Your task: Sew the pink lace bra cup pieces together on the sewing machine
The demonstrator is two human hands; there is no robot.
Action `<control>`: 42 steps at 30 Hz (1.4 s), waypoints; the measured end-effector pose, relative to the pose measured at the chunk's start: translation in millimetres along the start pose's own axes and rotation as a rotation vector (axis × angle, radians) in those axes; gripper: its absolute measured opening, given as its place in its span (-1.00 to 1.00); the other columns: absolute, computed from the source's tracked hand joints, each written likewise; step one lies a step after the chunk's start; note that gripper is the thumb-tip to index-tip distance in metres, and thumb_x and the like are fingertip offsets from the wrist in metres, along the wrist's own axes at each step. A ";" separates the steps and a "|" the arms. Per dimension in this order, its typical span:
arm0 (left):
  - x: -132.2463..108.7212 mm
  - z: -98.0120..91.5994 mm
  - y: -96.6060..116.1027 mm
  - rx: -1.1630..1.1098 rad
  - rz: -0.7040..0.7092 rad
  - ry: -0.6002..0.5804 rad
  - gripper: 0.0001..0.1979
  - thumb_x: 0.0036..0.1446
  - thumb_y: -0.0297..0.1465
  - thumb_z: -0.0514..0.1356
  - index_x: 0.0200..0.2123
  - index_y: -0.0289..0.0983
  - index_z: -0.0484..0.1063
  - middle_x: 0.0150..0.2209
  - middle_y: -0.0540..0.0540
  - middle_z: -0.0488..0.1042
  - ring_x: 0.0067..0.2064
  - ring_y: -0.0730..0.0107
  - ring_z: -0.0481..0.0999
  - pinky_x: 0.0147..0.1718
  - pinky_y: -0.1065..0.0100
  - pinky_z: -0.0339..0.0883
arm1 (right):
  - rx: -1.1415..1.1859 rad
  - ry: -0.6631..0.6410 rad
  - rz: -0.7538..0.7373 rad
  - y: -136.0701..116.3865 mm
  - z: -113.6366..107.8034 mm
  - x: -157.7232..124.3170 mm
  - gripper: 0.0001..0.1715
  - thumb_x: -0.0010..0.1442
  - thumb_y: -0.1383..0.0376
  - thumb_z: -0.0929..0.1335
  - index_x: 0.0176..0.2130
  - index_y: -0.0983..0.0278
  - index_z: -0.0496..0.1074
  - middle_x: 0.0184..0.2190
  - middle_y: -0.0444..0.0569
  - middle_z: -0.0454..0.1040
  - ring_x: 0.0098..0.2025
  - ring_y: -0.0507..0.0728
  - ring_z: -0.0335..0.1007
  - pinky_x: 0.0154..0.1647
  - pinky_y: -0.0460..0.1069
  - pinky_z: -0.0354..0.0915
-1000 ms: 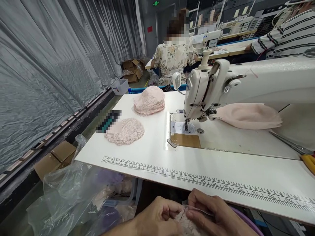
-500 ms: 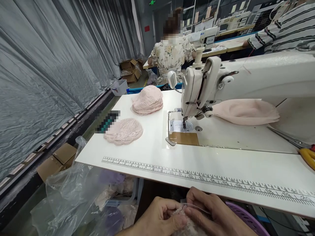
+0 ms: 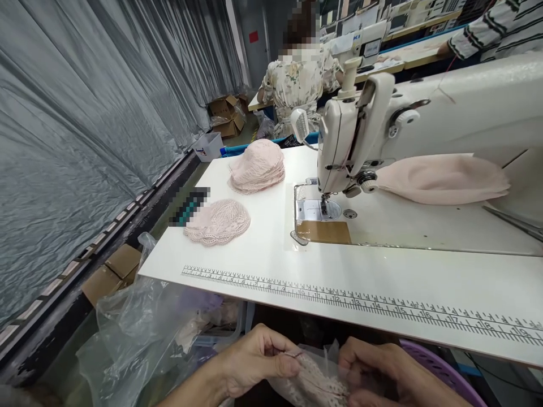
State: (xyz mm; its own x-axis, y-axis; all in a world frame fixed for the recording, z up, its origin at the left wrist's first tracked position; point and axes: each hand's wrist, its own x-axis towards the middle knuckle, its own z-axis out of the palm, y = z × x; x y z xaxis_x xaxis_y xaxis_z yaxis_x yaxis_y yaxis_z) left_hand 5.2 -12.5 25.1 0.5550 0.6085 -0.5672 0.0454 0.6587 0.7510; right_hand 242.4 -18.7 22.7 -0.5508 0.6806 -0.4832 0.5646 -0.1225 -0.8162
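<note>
Below the table's front edge, my left hand pinches a piece of pale pink lace fabric with sheer mesh along it. My right hand has its fingers closed on the other end of the same piece, so the lace spans between both hands. Its lower part runs out of the picture. Above the hands stands a white sewing machine, its presser foot over the metal needle plate. A pale pink fabric piece lies under the machine's arm.
On the white table with a printed ruler lie a lace stack and a taller pink stack. Scissors rest at the right. A clear plastic bag hangs below left; a purple basket stands below right. Two people sit beyond.
My hands have moved apart, stretching the lace and mesh between them. The left hand shifted left and the right hand slightly right. The camera view has tilted down a little.
</note>
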 end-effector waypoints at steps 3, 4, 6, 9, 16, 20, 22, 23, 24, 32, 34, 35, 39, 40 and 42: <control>-0.5 0.2 0.7 0.048 0.001 0.021 -0.58 -0.21 -0.16 0.40 -0.36 -0.38 0.59 -0.46 -0.15 0.53 -0.45 0.48 0.41 -0.33 0.47 0.27 | -0.043 0.008 -0.005 -0.2 1.9 -1.2 -0.87 0.13 0.20 0.28 -0.42 0.18 0.32 -0.33 -0.13 0.42 -0.21 0.14 0.29 -0.24 -0.07 0.17; -0.3 0.7 0.3 0.068 0.004 0.037 -0.60 -0.21 -0.16 0.40 -0.37 -0.37 0.59 -0.48 -0.13 0.53 -0.47 0.50 0.39 -0.36 0.47 0.27 | -0.048 -0.002 -0.014 0.3 2.5 -2.0 -0.85 0.15 0.18 0.27 -0.42 0.18 0.32 -0.31 -0.13 0.42 -0.19 0.15 0.29 -0.21 -0.06 0.17; 0.6 2.2 -0.9 0.127 0.014 0.072 -0.66 -0.18 -0.19 0.39 -0.41 -0.36 0.60 -0.52 -0.10 0.51 -0.50 0.52 0.37 -0.40 0.48 0.26 | -0.030 -0.025 -0.026 0.9 3.5 -3.2 -0.90 0.14 0.19 0.28 -0.36 0.16 0.33 -0.26 -0.13 0.41 -0.16 0.14 0.29 -0.17 -0.07 0.17; 2.5 5.8 -2.6 0.249 0.028 0.115 -0.77 -0.14 -0.29 0.36 -0.43 -0.34 0.60 -0.56 -0.05 0.50 -0.54 0.55 0.32 -0.47 0.52 0.21 | 0.029 -0.003 -0.059 -3.8 4.4 -1.3 -0.66 0.03 0.23 0.38 -0.15 0.12 0.30 -0.14 -0.15 0.37 -0.09 0.12 0.26 -0.10 -0.08 0.16; -1.3 12.7 3.6 0.283 0.042 0.192 -0.77 -0.15 -0.31 0.36 -0.45 -0.39 0.59 -0.57 -0.04 0.45 -0.54 0.55 0.29 -0.51 0.53 0.17 | -0.022 -0.046 -0.062 -15.7 10.8 17.0 -0.85 0.01 0.23 0.36 -0.37 0.21 0.30 -0.33 -0.13 0.31 -0.19 0.13 0.24 -0.20 -0.03 0.15; -5.2 8.2 2.7 0.331 0.033 0.151 -0.74 -0.23 -0.37 0.40 -0.40 -0.38 0.57 -0.59 0.05 0.34 -0.52 0.58 0.21 -0.53 0.56 0.10 | 0.124 -0.111 -0.087 -8.4 13.3 20.8 -0.82 0.01 0.26 0.32 -0.50 0.24 0.19 -0.49 -0.20 0.19 -0.38 0.04 0.16 -0.41 -0.09 0.08; -5.1 6.0 -0.2 0.402 0.041 0.174 -0.78 -0.24 -0.38 0.39 -0.45 -0.38 0.55 -0.63 0.09 0.27 -0.54 0.60 0.16 -0.57 0.56 0.04 | 0.197 -0.160 -0.122 -4.9 12.7 21.1 -0.81 0.00 0.28 0.32 -0.51 0.25 0.16 -0.51 -0.23 0.13 -0.44 0.00 0.09 -0.46 -0.11 0.03; -4.7 5.4 -1.6 0.438 0.047 0.206 -0.80 -0.23 -0.38 0.38 -0.49 -0.38 0.54 -0.64 0.09 0.25 -0.56 0.60 0.14 -0.59 0.56 0.01 | 0.205 -0.163 -0.133 -3.4 12.2 21.2 -0.81 -0.01 0.29 0.33 -0.51 0.25 0.17 -0.51 -0.23 0.14 -0.43 -0.01 0.09 -0.46 -0.12 0.03; -4.1 5.2 -2.5 0.472 0.049 0.236 -0.82 -0.22 -0.37 0.38 -0.53 -0.37 0.53 -0.65 0.09 0.25 -0.57 0.60 0.13 -0.60 0.55 0.00 | 0.198 -0.155 -0.144 -2.0 11.6 21.4 -0.81 -0.01 0.30 0.34 -0.51 0.25 0.19 -0.50 -0.22 0.16 -0.41 0.00 0.11 -0.44 -0.12 0.04; -3.7 3.6 -0.7 0.725 0.046 0.277 -0.68 -0.15 -0.22 0.37 -0.59 -0.34 0.38 -0.64 0.13 0.19 -0.53 0.59 0.13 -0.56 0.53 -0.03 | 0.108 -0.118 -0.167 0.9 11.4 20.9 -0.82 0.10 0.24 0.32 -0.47 0.26 0.27 -0.46 -0.20 0.24 -0.37 0.02 0.18 -0.38 -0.10 0.09; -3.5 1.2 0.4 0.704 0.043 0.238 -0.63 -0.16 -0.19 0.37 -0.60 -0.34 0.32 -0.65 0.14 0.14 -0.54 0.60 0.09 -0.60 0.52 -0.09 | 0.093 -0.109 -0.143 -1.2 12.6 21.2 -0.87 0.09 0.27 0.31 -0.45 0.25 0.28 -0.45 -0.19 0.26 -0.33 0.04 0.21 -0.36 -0.09 0.10; -3.2 0.4 1.3 0.680 0.048 0.204 -0.62 -0.18 -0.19 0.38 -0.59 -0.34 0.31 -0.64 0.15 0.13 -0.54 0.60 0.07 -0.60 0.52 -0.10 | 0.090 -0.102 -0.139 -2.4 13.5 21.5 -0.89 0.08 0.29 0.31 -0.45 0.25 0.27 -0.44 -0.19 0.27 -0.32 0.05 0.23 -0.35 -0.08 0.11; -0.5 1.7 7.6 0.536 0.038 0.047 -0.66 -0.17 -0.23 0.38 -0.43 -0.35 0.41 -0.62 0.14 0.21 -0.56 0.62 0.09 -0.60 0.55 -0.08 | 0.073 -0.066 -0.111 -6.9 16.3 22.7 -0.90 0.04 0.31 0.32 -0.46 0.24 0.26 -0.46 -0.19 0.27 -0.31 0.06 0.25 -0.36 -0.08 0.13; 0.4 2.8 9.2 0.517 0.031 0.042 -0.69 -0.14 -0.24 0.36 -0.43 -0.36 0.42 -0.63 0.13 0.22 -0.57 0.62 0.09 -0.61 0.56 -0.07 | 0.066 -0.053 -0.107 -7.5 16.1 22.3 -0.89 0.05 0.31 0.32 -0.46 0.24 0.26 -0.46 -0.19 0.28 -0.32 0.06 0.24 -0.36 -0.08 0.13; 1.8 4.0 11.9 0.501 0.004 0.053 -0.73 -0.09 -0.26 0.33 -0.48 -0.38 0.44 -0.65 0.11 0.24 -0.58 0.62 0.11 -0.61 0.56 -0.03 | 0.058 -0.041 -0.108 -7.2 13.7 20.0 -0.91 0.05 0.31 0.32 -0.45 0.24 0.27 -0.44 -0.18 0.31 -0.29 0.07 0.25 -0.34 -0.07 0.14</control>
State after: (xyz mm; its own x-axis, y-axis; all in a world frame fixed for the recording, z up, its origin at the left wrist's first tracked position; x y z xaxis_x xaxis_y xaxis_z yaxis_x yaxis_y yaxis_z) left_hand 10.0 -5.3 34.4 0.5133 0.6408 -0.5708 0.4435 0.3713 0.8157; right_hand 218.9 -14.1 14.7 -0.6316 0.6623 -0.4030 0.4651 -0.0923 -0.8805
